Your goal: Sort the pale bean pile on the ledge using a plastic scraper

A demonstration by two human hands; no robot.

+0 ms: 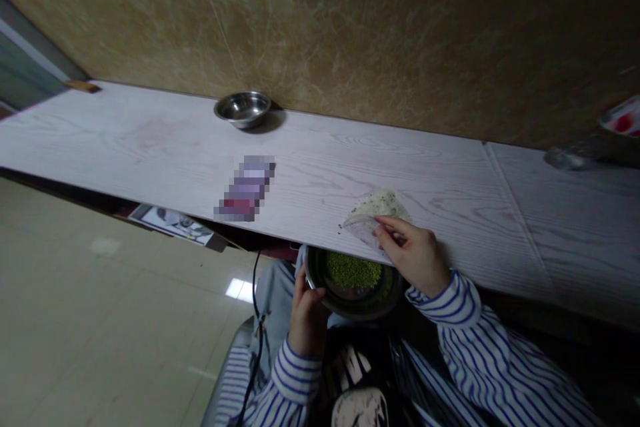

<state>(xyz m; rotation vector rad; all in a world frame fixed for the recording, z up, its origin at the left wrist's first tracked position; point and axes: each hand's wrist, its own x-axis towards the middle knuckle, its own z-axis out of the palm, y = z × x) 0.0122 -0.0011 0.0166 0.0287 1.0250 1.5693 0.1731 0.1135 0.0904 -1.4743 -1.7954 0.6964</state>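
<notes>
My left hand [307, 320] grips the rim of a dark metal bowl [353, 303] held just below the table edge. A heap of green mung beans [354, 271] lies inside the bowl. My right hand [413, 255] pinches a pale, translucent folded sheet [363, 227] above the bowl's far rim. Its corner rests on the tabletop, under a speckled greenish layer of small grains [380, 203]. A few dark specks lie on the wood close by.
The long white wood-grain table [150, 147] runs along a marbled tan wall [350, 27]. A small steel bowl [243, 109] and a pixelated packet [245, 188] stand on it. A glass [565, 159] and a red-and-white item [621, 117] sit far right. A black cable [256, 307] hangs by my knee.
</notes>
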